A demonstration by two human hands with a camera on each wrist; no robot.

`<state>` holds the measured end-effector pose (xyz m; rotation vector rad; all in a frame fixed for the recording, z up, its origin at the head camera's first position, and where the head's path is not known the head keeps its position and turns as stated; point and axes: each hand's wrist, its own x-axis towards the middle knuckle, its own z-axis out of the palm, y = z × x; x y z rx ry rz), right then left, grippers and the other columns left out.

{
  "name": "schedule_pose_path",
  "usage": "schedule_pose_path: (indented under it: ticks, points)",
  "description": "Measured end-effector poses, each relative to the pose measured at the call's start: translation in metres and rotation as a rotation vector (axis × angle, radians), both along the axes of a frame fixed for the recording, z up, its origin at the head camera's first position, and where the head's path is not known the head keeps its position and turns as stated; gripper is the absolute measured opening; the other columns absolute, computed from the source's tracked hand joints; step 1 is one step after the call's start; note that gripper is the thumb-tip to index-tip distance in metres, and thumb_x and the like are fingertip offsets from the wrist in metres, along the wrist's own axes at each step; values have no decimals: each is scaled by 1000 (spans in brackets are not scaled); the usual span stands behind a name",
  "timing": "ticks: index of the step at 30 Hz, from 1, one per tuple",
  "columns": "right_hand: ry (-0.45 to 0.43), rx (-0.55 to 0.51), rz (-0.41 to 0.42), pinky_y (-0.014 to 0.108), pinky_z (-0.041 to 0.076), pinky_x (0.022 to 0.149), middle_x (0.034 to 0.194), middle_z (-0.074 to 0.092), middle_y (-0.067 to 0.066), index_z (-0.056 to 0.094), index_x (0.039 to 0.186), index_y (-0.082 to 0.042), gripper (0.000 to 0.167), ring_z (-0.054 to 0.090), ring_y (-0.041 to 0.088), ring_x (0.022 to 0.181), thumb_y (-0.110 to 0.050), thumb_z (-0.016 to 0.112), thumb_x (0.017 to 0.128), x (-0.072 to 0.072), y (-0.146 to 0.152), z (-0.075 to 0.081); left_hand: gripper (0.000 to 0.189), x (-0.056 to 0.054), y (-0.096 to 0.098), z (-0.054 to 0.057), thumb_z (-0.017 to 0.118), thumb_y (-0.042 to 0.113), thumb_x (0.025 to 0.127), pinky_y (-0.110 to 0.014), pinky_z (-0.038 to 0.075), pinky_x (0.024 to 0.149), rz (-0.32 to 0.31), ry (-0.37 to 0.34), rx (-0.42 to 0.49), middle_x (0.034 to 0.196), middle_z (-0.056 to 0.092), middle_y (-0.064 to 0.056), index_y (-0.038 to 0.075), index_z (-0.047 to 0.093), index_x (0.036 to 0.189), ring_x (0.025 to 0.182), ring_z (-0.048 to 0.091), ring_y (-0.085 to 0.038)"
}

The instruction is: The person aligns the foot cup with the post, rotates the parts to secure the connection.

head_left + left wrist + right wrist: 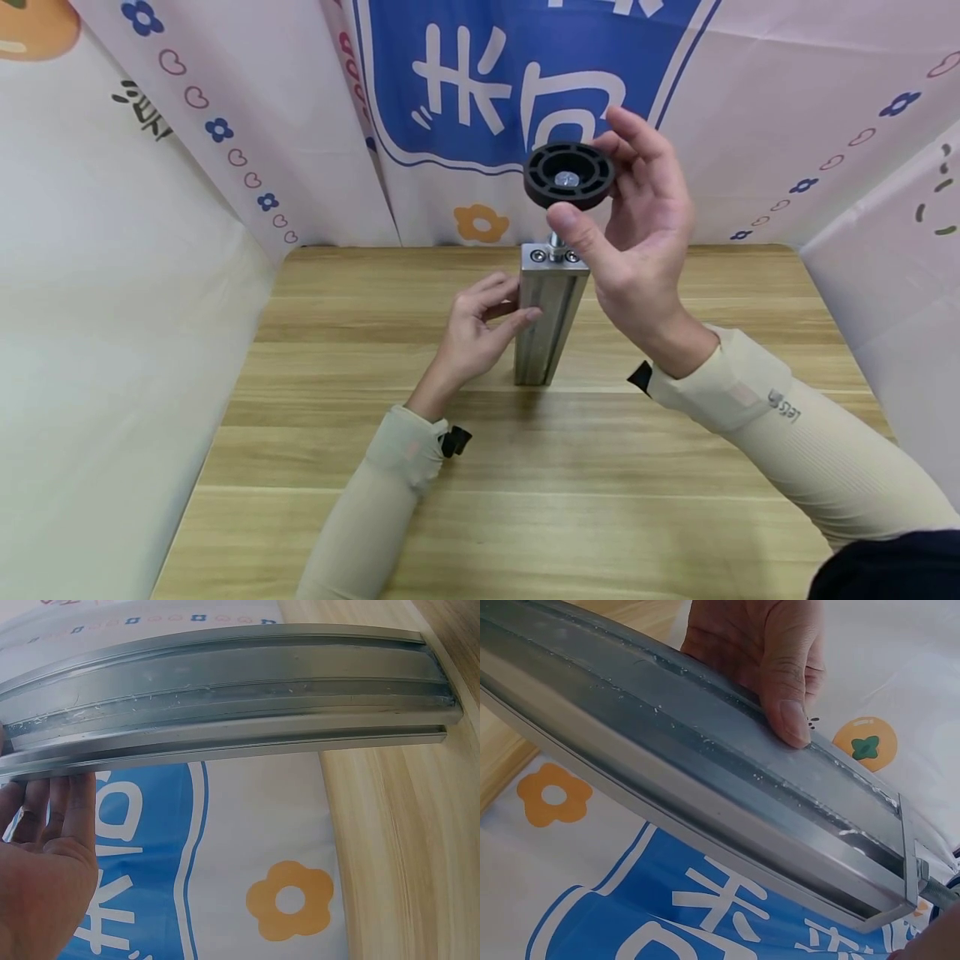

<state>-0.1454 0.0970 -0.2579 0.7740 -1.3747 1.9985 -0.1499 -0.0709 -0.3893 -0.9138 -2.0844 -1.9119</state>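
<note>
An aluminium extrusion (pixel 537 337) stands upright on the wooden table, with an end plate and two screws on top. My left hand (pixel 480 321) grips its upper side; in the right wrist view the left thumb (pixel 791 724) lies along the grooved face. Above the plate rises a threaded stud (pixel 939 892) with a nut, topped by a black round levelling foot (pixel 567 177) whose hollow underside and bolt head face up. The right hand (pixel 645 225) holds the foot's edge, thumb in front and fingers behind. Along the extrusion's grooves (pixel 172 697) small bright flecks show.
The wood-grain table (pixel 360 417) meets a printed white cloth with a blue sign (pixel 510 83) right behind the extrusion. More white cloth walls the left side (pixel 112 292) and the right side (pixel 892 250).
</note>
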Motion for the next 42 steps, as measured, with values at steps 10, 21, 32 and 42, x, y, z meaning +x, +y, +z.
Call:
schedule_pose_path:
  ticks: [10, 21, 32, 42]
  points:
    - [-13, -2, 18, 34, 50, 113, 132, 58, 17, 43, 147, 11, 80, 57, 32, 125, -25, 83, 87, 0, 1, -1, 39, 0, 0, -1, 75, 10, 98, -36, 66, 94, 5, -2, -5, 114, 71, -23, -7, 68, 133, 101, 74, -33]
    - [-23, -5, 84, 40, 54, 115, 147, 59, 27, 33, 156, 10, 73, 64, 31, 132, -12, 64, 93, 5, 4, -1, 39, 0, 1, 1, 75, -4, 93, -36, 66, 94, 14, -8, -8, 113, 71, -23, -8, 68, 132, 100, 74, -33]
    - [-7, -13, 64, 34, 58, 104, 124, 69, 15, 42, 150, 10, 68, 68, 29, 115, -12, 70, 92, 3, 3, -3, 39, 1, 0, 2, 74, -2, 94, -35, 65, 95, 23, -17, -21, 113, 71, -22, -6, 68, 133, 101, 74, -32]
    - [-12, -9, 9, 31, 53, 105, 122, 58, 13, 47, 145, 11, 91, 58, 28, 116, -37, 92, 82, 2, 0, -2, 39, 2, 0, 1, 75, 2, 96, -34, 66, 94, 23, -11, -29, 112, 70, -21, -6, 68, 133, 100, 73, -32]
